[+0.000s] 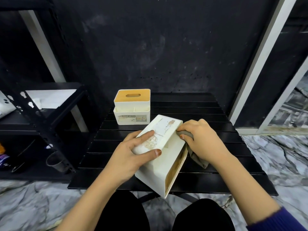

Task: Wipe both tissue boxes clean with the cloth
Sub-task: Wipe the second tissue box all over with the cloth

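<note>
1. The black table [200,114] is the biggest thing here. Both tissue boxes are on or over it, right in front of your knees.

2. The near tissue box [160,157] is tipped on its side, with its wooden lid facing down and to the right. You are in the middle of wiping this one. It has brown marks and bits of torn sticker on the side that faces up, so it looks like this box is not clean yet.

3. The far tissue box [132,107] stands upright at the back left of the table, well apart from both hands. No hand touches it. I think it is waiting for its turn, but I cannot tell if it is clean.

4. Your left hand [133,152] holds the near box from the left. Its fingers lie across the top side and the thumb curls around the near edge.

5. Your right hand [200,139] is curled tight around the cloth and presses it on the right edge of the near box.

6. The grey cloth [193,152] is the smallest thing. It is bunched in your right hand, and a bit hangs down below it.
</note>
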`<move>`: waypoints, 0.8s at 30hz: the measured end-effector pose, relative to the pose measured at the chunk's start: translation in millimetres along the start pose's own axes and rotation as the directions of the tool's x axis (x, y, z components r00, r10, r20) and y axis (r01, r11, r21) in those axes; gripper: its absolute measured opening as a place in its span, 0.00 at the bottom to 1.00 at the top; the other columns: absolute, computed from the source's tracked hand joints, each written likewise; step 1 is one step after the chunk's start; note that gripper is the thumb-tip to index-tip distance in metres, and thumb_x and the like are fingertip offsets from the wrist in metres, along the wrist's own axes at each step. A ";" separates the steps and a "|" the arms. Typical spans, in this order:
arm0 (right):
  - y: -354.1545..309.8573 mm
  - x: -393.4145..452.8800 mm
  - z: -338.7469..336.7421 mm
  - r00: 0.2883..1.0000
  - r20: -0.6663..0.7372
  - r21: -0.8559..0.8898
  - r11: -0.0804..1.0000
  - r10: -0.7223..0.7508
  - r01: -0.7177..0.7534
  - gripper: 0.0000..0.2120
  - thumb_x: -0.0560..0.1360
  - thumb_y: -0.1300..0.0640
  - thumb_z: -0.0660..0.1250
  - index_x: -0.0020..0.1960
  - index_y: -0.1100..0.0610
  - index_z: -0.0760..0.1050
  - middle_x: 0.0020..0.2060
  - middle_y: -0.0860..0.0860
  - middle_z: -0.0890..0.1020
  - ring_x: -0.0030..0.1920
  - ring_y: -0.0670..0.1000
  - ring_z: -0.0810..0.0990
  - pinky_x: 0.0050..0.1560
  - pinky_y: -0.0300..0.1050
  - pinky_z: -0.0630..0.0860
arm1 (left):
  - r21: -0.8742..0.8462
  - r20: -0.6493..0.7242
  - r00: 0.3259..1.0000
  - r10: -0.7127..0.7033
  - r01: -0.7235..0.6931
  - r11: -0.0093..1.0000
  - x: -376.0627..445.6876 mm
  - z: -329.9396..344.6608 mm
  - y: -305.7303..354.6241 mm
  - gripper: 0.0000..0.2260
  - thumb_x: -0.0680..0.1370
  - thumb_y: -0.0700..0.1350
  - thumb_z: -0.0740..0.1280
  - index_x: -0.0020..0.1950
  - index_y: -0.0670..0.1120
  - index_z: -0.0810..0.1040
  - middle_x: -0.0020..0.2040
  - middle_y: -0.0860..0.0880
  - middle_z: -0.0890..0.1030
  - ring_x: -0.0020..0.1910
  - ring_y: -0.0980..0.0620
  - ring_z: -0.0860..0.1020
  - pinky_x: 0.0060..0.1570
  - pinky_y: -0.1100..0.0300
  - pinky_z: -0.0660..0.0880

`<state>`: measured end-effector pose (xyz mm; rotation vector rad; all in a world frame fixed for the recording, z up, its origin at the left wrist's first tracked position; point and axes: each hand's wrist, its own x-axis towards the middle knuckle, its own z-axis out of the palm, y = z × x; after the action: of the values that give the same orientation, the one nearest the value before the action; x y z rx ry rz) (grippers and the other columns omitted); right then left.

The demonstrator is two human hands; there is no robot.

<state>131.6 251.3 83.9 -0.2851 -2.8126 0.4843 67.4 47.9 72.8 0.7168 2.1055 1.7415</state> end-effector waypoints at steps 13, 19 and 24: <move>-26.3 -52.1 26.0 0.975 -0.188 0.167 0.975 -0.115 0.147 0.10 0.72 0.53 0.62 0.50 0.50 0.79 0.47 0.43 0.80 0.45 0.45 0.66 0.46 0.42 0.71 | 0.035 -0.024 0.999 0.030 -0.029 0.999 -5.6 2.9 -0.4 0.25 0.59 0.53 0.73 0.56 0.58 0.78 0.60 0.62 0.72 0.50 0.79 0.70 0.47 0.82 0.66; -39.7 -70.1 32.8 0.963 -0.176 0.134 0.964 -0.204 0.229 0.14 0.72 0.47 0.55 0.49 0.46 0.78 0.47 0.39 0.78 0.42 0.44 0.67 0.44 0.36 0.70 | 0.091 -0.057 0.997 0.048 -0.043 0.995 -10.4 4.1 -1.4 0.29 0.60 0.55 0.72 0.61 0.55 0.77 0.60 0.62 0.72 0.50 0.81 0.68 0.45 0.85 0.63; -46.5 -83.9 32.1 0.940 -0.188 0.067 0.951 -0.284 0.301 0.09 0.73 0.50 0.57 0.47 0.45 0.76 0.47 0.38 0.77 0.39 0.47 0.68 0.42 0.39 0.69 | 0.112 -0.095 0.995 0.043 -0.032 0.993 -13.1 6.1 -2.4 0.24 0.66 0.48 0.75 0.62 0.53 0.77 0.60 0.60 0.72 0.49 0.80 0.69 0.45 0.85 0.63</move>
<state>194.4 178.9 51.7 0.1071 -2.5880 0.4945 81.0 45.3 68.2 0.7188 2.2831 1.7231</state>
